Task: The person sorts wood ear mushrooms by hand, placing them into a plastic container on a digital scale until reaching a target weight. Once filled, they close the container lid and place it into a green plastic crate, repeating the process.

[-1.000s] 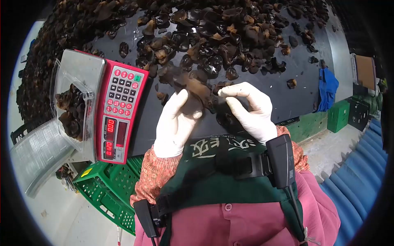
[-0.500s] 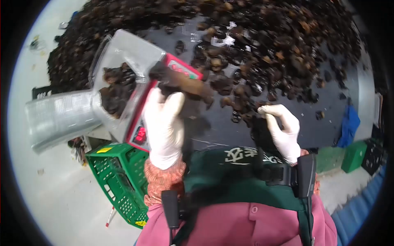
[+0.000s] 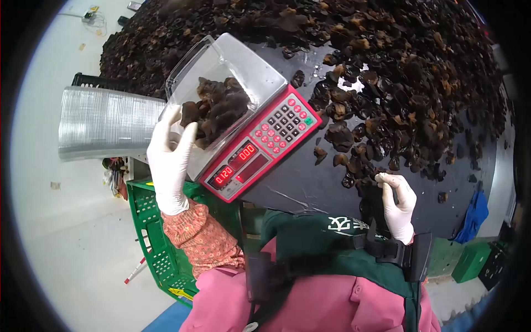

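My left hand (image 3: 172, 160), in a white glove, is at the near left corner of a clear plastic tray (image 3: 180, 88), its thumb and fingers spread at the rim. Dark wood ear mushrooms (image 3: 218, 108) lie piled in the tray. Under it is a red and silver digital scale (image 3: 265, 141), whose red display reads 0.120 and 0.00. Over the table's near edge, my gloved right hand (image 3: 395, 199) has thumb and forefinger pinched together beside loose wood ears (image 3: 359, 166); I cannot tell what is between them.
A large heap of wood ears (image 3: 409, 66) covers the far side of the dark table (image 3: 293, 182). Stacked clear trays (image 3: 105, 124) stick out at the left. Below them is a green crate (image 3: 146, 216). A blue cloth (image 3: 474, 218) hangs at the right edge.
My left hand has moved left from above the scale's keypad to the tray and let go of the wood ears it carried. My right hand keeps its pinch. The view has shifted.
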### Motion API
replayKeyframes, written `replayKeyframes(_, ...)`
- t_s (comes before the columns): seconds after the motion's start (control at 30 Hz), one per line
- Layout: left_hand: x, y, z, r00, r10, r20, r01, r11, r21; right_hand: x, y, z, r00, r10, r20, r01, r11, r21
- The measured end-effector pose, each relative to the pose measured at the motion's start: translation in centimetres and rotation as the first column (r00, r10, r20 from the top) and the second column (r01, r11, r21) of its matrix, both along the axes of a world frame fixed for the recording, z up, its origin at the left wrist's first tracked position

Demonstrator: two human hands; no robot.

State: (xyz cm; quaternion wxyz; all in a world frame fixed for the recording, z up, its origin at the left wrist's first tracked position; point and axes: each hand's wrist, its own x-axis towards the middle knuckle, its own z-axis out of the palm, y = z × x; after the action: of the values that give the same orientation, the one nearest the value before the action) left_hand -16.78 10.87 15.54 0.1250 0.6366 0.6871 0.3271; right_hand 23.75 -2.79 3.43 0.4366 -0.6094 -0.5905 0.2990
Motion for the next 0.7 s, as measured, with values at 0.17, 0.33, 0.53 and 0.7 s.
replayKeyframes(0.17,-2.5,-2.1,-0.5,0.985,0.168,0.040,-0.170,0.984,0.052,-0.4,0.1,-0.7,0.999,0.027,0.024,-0.027,1.000,0.010)
replayKeyframes(0.33,-2.4,-2.7,-1.4,0.985,0.163,0.065,-0.166,0.984,0.057,-1.2,0.3,-0.2,0.993,0.078,0.087,-0.081,0.996,0.023)
replayKeyframes(0.53,-0.4,-1.3,-1.2,0.995,0.067,0.072,-0.073,0.993,0.089,-0.9,0.3,-0.9,0.986,0.085,0.143,-0.094,0.994,0.056)
replayKeyframes(0.7,3.6,1.6,-0.8,0.988,-0.107,-0.112,0.123,0.982,0.141,-1.1,0.3,-0.7,0.984,0.092,0.150,-0.102,0.993,0.063)
